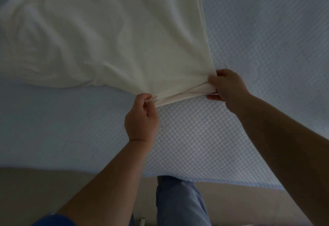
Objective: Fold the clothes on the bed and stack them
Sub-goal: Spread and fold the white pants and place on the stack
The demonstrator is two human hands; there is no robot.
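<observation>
A cream-white garment [110,35] lies spread over the pale blue quilted bed [204,136], reaching from the upper left toward the middle. Its near hem is pulled taut between both hands. My left hand [141,117] pinches the hem at its left end. My right hand [227,87] grips the hem's right corner, where the fabric is bunched in several layers. The left part of the garment is rumpled and blurred. No other clothes or stack are in view.
The bed's near edge [178,176] runs across the lower frame, with beige floor [44,190] below it. My leg in blue trousers [178,204] stands against the edge. Bare bed surface stretches to the right [276,30] and lower left.
</observation>
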